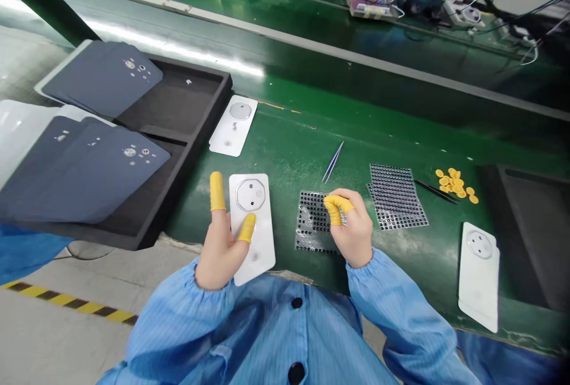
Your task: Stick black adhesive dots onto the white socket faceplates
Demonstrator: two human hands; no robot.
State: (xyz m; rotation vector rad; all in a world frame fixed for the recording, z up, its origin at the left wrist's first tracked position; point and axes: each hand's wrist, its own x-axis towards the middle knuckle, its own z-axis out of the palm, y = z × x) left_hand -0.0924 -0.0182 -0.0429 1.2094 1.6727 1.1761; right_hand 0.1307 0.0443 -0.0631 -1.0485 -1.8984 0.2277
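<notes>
Nearest me, both forearms in blue sleeves (pixel 401 296) are angling forward over the edge of the green counter (pixel 285 135). The left hand (pixel 225 248) is spreading its thumb and index finger wide: the index is pointing away, just beside the left edge of a white panel (pixel 262 233), while the thumb is lying over the panel's face; I can't tell whether the hidden fingers are gripping it. That panel is lying lengthwise before the wearer. The right hand (pixel 357 227) is curling inward over a sheet of black dots (pixel 309 227), its thumb and index tips closing together in a ring; whether anything tiny is sitting between them, I can't tell. More dotted sheets (pixel 396 195) are lying to its right. Farther off, tweezers (pixel 333 162) are resting on the counter, and yellow discs (pixel 454 182) are lying in a loose heap.
</notes>
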